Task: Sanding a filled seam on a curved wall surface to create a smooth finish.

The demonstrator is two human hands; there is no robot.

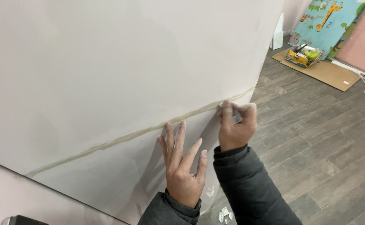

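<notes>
Left hand [183,166] lies flat, fingers spread, on the white wall panel [107,62]; right hand [236,126] clamps a small scraper [236,118] against the glue seam [141,134].

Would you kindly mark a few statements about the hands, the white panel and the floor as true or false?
1. The left hand lies flat with spread fingers on the white panel. True.
2. The right hand is open and empty. False: it is closed around a small tool, held at the tan strip that runs across the panel.
3. The floor is carpeted. False: it is grey wood-look planks.
4. Small white scraps lie on the floor near the panel's lower edge. True.
5. A yellow box sits on a piece of cardboard at the far side. True.
</notes>
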